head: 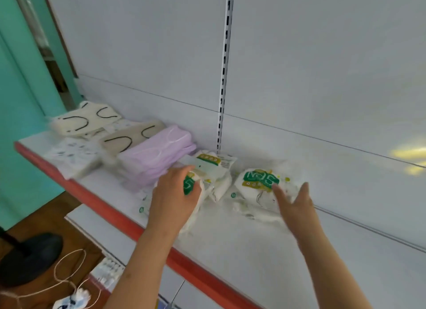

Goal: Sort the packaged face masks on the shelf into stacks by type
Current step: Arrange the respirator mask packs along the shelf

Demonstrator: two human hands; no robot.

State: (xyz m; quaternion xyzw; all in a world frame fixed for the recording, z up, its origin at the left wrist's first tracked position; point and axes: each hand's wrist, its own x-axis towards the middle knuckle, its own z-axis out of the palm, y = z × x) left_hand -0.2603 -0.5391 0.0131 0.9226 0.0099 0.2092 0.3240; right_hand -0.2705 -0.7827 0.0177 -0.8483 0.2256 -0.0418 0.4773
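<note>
Slippery plastic could spoil this: the left hand [171, 194] grips a green-printed mask pack [192, 186] beside the purple stack [156, 157] on the shelf [242, 244], and the right hand [294, 204], fingers spread over another pack [258, 184], might nudge it off its pile.

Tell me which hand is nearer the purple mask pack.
Left. The left hand sits just right of the purple mask pack, gripping a green-labelled pack. The right hand is farther right, open by another green-labelled pack.
</note>
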